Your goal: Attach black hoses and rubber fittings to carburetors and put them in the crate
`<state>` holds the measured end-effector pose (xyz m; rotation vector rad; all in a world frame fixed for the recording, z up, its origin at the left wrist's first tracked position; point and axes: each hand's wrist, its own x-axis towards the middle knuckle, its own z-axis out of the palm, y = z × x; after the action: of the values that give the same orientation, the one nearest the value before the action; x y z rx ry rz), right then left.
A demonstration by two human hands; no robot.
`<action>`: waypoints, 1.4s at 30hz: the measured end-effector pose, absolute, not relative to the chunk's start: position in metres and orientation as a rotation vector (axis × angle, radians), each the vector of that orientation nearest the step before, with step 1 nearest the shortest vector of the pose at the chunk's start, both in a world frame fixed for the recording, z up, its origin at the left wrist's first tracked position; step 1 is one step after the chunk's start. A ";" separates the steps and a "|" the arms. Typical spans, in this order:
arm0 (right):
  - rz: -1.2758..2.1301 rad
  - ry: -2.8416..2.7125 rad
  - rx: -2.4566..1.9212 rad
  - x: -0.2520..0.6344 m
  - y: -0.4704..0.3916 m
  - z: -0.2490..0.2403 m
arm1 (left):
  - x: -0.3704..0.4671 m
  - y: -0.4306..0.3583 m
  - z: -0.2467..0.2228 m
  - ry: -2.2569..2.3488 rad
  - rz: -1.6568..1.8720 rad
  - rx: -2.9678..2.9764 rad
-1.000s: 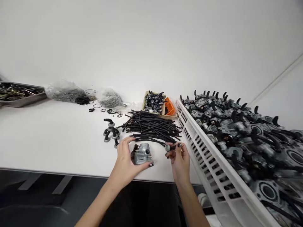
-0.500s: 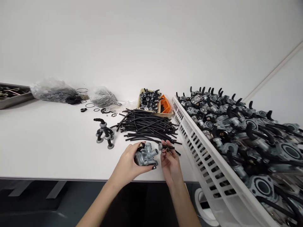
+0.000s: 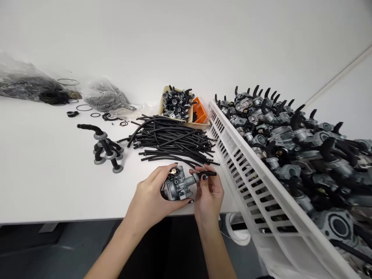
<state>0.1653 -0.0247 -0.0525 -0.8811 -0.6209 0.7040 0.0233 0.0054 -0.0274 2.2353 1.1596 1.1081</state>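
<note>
And here you are, both hands in play: your left hand (image 3: 154,193) is wrapped around the silver carburetor (image 3: 176,189), fingers over its far side, thumb along the near side, with its metal neck pointing toward your right fingertips. Your right hand (image 3: 208,193) pinches the capped black elbow (image 3: 203,176), thumb and fingers about its grey collar, and that collar meets the neck right between your two sets of fingers, the black end poking out past your right thumb. Just beyond your fingertips lies a heap of black hoses (image 3: 174,139), a few carrying pale specks too small to read. Farther out, past the hoses, there's the yellow bin (image 3: 161,109) packed with more capped elbows, an orange basket (image 3: 200,110) at its right. Off to the left of your left fingers, a cluster of elbows (image 3: 109,149) stands on grey caps, and beyond it black rings (image 3: 84,107) and a clear bag (image 3: 106,95) of small parts. Right of your right fingers runs the white crate (image 3: 255,182), piled with carburetors (image 3: 273,135); its slotted wall bears raised lettering, and you can't make out the word from here.
</note>
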 end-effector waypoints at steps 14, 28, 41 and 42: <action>0.621 -0.689 -0.980 0.163 -0.028 -0.051 | 0.022 0.009 -0.028 1.104 1.118 2.233; 0.600 -0.707 -1.007 0.162 -0.028 -0.048 | 0.021 0.009 -0.028 1.105 1.093 2.225; 0.675 -0.669 -1.119 0.164 -0.027 -0.049 | 0.020 0.010 -0.029 1.105 1.100 2.209; 0.674 -0.674 -1.130 0.164 -0.027 -0.049 | 0.020 0.011 -0.030 1.102 1.102 2.207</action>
<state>0.1641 -0.0267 -0.0491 -1.1296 -0.6742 0.6744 0.0197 0.0105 -0.0297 2.2070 1.1024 1.1020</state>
